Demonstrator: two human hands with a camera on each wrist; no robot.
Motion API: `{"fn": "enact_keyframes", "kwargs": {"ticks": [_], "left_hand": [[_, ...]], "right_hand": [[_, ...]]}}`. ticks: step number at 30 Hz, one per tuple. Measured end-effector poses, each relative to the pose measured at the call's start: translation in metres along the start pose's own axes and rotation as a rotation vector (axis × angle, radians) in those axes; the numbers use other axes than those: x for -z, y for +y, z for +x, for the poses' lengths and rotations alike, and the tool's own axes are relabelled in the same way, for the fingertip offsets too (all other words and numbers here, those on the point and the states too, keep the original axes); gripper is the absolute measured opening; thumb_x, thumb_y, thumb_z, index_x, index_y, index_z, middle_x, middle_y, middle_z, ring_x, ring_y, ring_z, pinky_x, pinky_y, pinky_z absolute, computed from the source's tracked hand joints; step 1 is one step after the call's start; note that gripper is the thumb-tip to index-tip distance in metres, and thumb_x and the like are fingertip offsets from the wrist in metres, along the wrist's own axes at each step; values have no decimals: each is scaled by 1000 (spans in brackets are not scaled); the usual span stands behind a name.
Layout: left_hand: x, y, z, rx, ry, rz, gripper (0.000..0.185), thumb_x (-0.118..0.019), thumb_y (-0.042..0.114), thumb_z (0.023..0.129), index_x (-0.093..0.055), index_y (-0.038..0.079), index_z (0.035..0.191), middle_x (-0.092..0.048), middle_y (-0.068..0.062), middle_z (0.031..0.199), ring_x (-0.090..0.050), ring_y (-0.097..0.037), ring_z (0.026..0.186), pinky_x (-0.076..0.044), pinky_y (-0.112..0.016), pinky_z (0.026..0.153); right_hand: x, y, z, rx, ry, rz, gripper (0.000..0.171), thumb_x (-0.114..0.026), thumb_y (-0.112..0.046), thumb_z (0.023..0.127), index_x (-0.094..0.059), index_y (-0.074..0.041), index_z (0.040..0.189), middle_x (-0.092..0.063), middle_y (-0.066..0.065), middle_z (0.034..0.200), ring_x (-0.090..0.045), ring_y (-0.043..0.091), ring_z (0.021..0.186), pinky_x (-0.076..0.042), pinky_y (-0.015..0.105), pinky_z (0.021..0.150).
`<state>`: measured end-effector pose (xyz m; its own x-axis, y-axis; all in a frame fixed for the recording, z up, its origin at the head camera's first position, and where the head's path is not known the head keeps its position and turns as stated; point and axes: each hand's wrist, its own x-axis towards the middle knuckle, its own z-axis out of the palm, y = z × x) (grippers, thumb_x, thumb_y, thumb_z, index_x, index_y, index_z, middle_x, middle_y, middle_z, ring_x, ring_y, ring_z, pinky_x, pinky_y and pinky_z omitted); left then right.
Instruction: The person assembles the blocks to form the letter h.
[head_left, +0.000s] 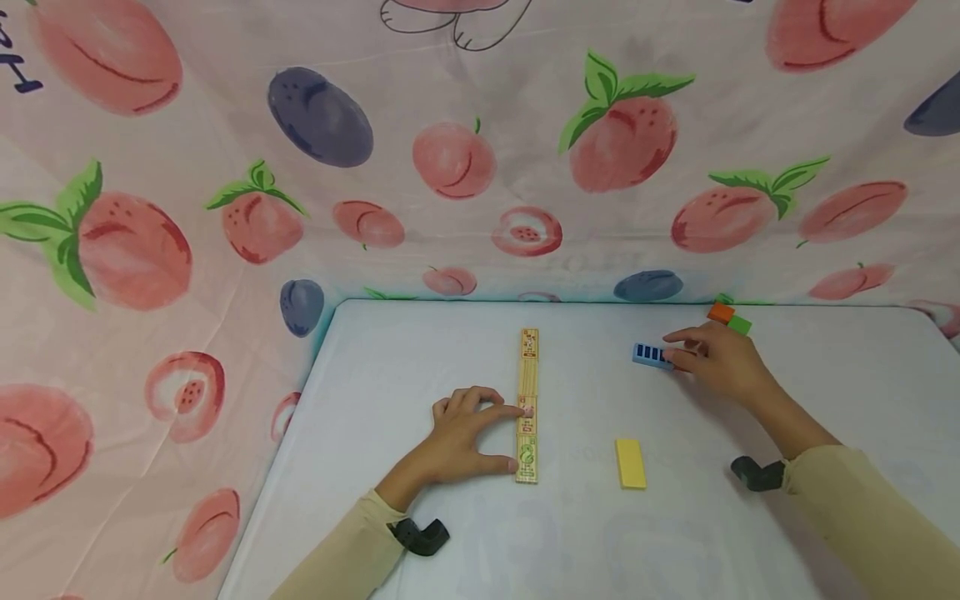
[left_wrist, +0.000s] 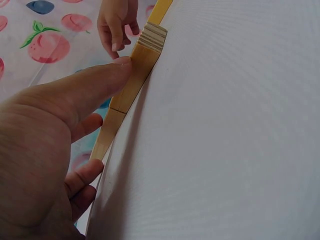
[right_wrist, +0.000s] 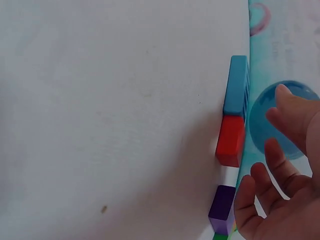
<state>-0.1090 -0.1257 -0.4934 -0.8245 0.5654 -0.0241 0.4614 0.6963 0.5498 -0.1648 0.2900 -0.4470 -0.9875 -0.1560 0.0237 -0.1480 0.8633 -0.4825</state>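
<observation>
so the left hand (head_left: 465, 433) is flat on the white tabletop (head_left: 420, 367), fingers out straight, thumb and fingertips pressed against the side of a row of wooden blocks (head_left: 528, 406) laid end to end down the middle. looks like it's just keeping that row lined up.

the right hand (head_left: 716, 358) is over at the far right, fingers loosely spread above a blue block (head_left: 649, 354), touching or nearly so, not really gripping it from what i can see. the wrist view shows a red block (right_wrist: 231, 140) butted against the blue one and a purple block (right_wrist: 222, 209) just past it. a yellow block (head_left: 630, 463) lies alone nearer the person.

my guess: fetching the next block. it'd need a proper pinch before lifting.
</observation>
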Motion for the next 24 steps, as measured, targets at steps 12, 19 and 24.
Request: {"fn": "enact_keyframes", "kwargs": {"ticks": [12,19,24], "left_hand": [[0,-1,1,-5,-1,-3,67,-80,58,81,-52,53,142,-43,6,140,-33,-18,133,-18,-51,100],[-1,-2,1,-4,0,-5,67,-80,57,81,-52,54,142,-43,6,140,-33,-18,133,-19,-51,101],[-1,-2,1,-5,2,-4,68,-80,57,81,-52,54,142,-43,6,140,-33,-18,133,-19,-52,101]], "right_hand": [[-6,10,12,-7,-68,-21,35,-74,-26,94,-74,-5,122,-65,15,102,-52,28,93,-43,33,72],[-9,14,15,-28,-89,-25,35,-76,-27,93,-75,-5,120,-65,11,93,-51,26,87,-41,32,67],[-10,14,15,-37,-88,-25,35,-75,-26,93,-75,-5,121,-66,15,100,-52,27,90,-42,32,70]]}}
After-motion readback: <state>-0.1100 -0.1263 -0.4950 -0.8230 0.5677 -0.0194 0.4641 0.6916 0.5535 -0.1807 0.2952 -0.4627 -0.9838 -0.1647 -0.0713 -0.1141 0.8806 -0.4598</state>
